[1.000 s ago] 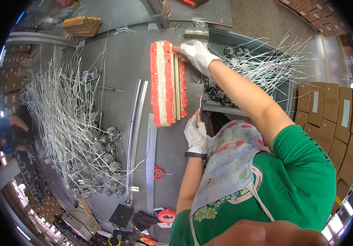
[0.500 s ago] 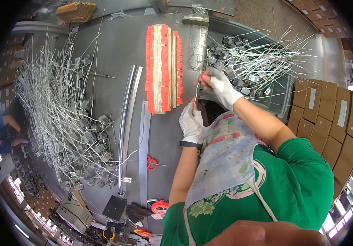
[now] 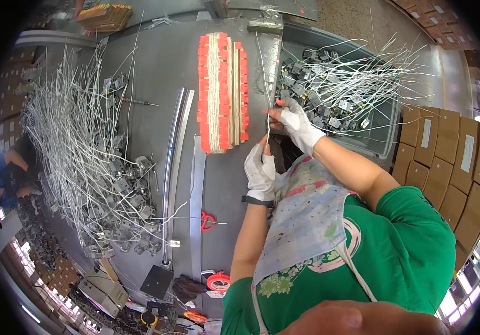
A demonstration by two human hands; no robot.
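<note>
"On the tabletop (image 3: 159,67), close to its right edge, what are your fingers up to?"

"My left fingers (image 3: 266,149) are closed on a white wire (image 3: 268,121). They pinch it low down. My right fingers (image 3: 275,114) are bent and very near the wire, a bit higher up."

"Do the right ones hold the wire too?"

"I can't tell. They are too close to it to see. A small red bit (image 3: 279,103) is at the tip of one of them, and a red scrap (image 3: 265,111) is just to their left. I can't see if any red goes round the wire."

"Where does the wire go?"

"It goes up from my left fingers and past my right ones. The red-edged stack (image 3: 215,92) is on its left. On its right is the big green-grey bin (image 3: 387,148), with lots of grey parts (image 3: 318,106) in it that have long white wires too."

"So which step is this?"

"I think it is the fiddly part: one side keeps the wire steady, and the other side works on it."

"And what does the next move need?"

"I'd say a firm pinch on the left, so the wire can't slip. On the right, I'd want small, careful fingertips. The red bit looks tiny, so it might be easy to drop."
</note>
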